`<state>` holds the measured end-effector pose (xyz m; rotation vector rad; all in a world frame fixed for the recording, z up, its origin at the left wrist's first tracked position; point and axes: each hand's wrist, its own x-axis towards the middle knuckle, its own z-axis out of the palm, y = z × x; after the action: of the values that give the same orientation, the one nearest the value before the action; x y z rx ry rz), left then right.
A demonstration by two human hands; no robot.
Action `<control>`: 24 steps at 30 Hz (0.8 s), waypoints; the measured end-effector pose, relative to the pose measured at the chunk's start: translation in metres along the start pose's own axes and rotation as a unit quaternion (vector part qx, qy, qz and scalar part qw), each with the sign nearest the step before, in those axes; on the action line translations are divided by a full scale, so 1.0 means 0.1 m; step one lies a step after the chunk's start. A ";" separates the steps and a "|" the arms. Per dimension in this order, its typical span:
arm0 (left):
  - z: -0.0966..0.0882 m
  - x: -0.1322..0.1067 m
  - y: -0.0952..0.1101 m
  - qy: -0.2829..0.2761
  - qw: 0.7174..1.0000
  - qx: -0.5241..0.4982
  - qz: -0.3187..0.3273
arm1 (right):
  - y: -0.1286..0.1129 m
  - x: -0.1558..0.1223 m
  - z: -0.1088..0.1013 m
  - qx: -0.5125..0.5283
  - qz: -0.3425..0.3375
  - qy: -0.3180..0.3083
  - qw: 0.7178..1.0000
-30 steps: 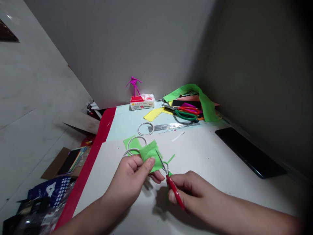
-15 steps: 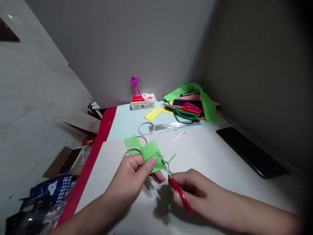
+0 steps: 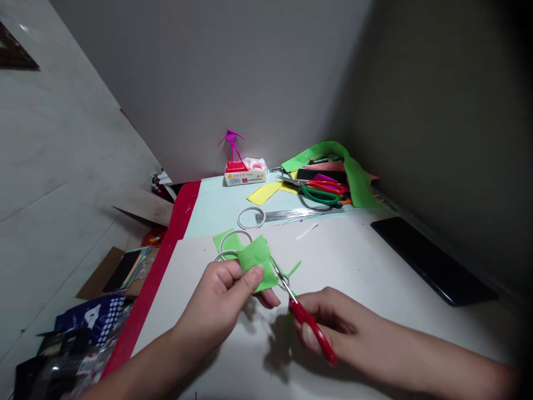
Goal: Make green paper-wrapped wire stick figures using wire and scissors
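Note:
My left hand [image 3: 222, 297] pinches a square of green paper [image 3: 259, 261] between thumb and fingers, just above the white sheet [image 3: 353, 266]. My right hand [image 3: 333, 322] grips small red-handled scissors [image 3: 306, 316]; their blades reach the paper's right edge. Thin green strips [image 3: 291, 270] lie under the blades. A wire ring [image 3: 227, 255] shows behind my left fingers.
More wire rings [image 3: 251, 218] and straight wires [image 3: 300, 213] lie further back. Red and green scissors [image 3: 320, 191], yellow paper [image 3: 263, 193], green paper [image 3: 353, 172], a small box [image 3: 245, 175] with a pink figure [image 3: 231, 143] stand by the wall. A black phone [image 3: 433, 261] lies right. Clutter [image 3: 83, 328] sits on the floor at left.
The scissors' handles have swung lower and to the right, and the blades have closed in on the paper's edge. My left hand still holds the green paper in nearly the same place.

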<state>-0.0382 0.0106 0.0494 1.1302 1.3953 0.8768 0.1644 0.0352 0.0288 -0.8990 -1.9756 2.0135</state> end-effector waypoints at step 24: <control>0.10 0.01 0.06 -0.077 0.997 -0.022 0.012 | -0.01 0.01 0.05 -0.013 -0.012 0.047 0.999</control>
<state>-0.0272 0.0125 0.0532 1.1584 1.2343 0.8154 0.1603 0.0318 0.0292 -0.9535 -1.9561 1.9013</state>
